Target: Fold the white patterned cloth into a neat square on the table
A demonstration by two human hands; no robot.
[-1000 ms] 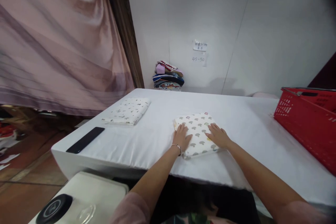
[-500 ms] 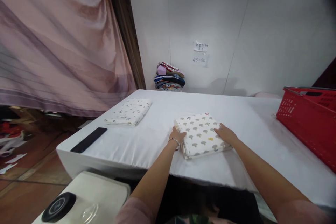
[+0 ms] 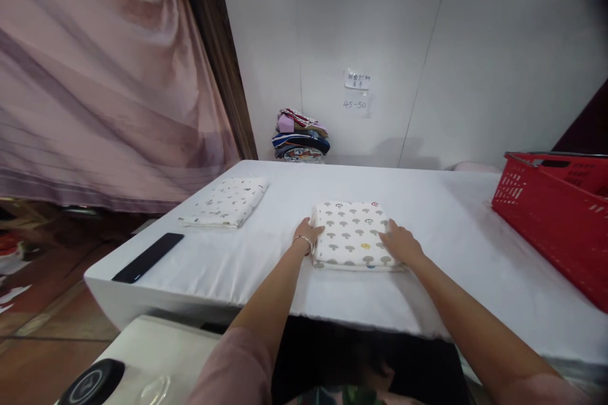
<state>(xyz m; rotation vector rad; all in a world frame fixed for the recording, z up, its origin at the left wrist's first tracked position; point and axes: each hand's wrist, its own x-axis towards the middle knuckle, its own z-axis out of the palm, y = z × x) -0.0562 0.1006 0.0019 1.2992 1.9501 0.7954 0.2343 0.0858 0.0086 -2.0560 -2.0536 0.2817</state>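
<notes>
A folded white cloth with grey mushroom prints (image 3: 354, 237) lies flat on the white-covered table (image 3: 285, 193). My left hand (image 3: 306, 234) grips its left edge, thumb on top and the other fingers at the side, partly hidden. On the opposite side, my right hand (image 3: 400, 242) holds the right edge, with its thumb resting on the print. A second folded white cloth with small dark prints (image 3: 227, 201) lies at the table's left side, apart from both hands.
A dark phone-like slab (image 3: 148, 257) lies at the front left corner. At the right stands a red basket (image 3: 555, 221). Folded fabrics (image 3: 301, 139) are piled by the wall behind. A white appliance (image 3: 161, 348) is below the table's left front.
The mushroom-print cloth has turned slightly, and its front edge now runs nearly parallel to the table's front edge. Both hands stay on its sides. The whole view has shifted a little.
</notes>
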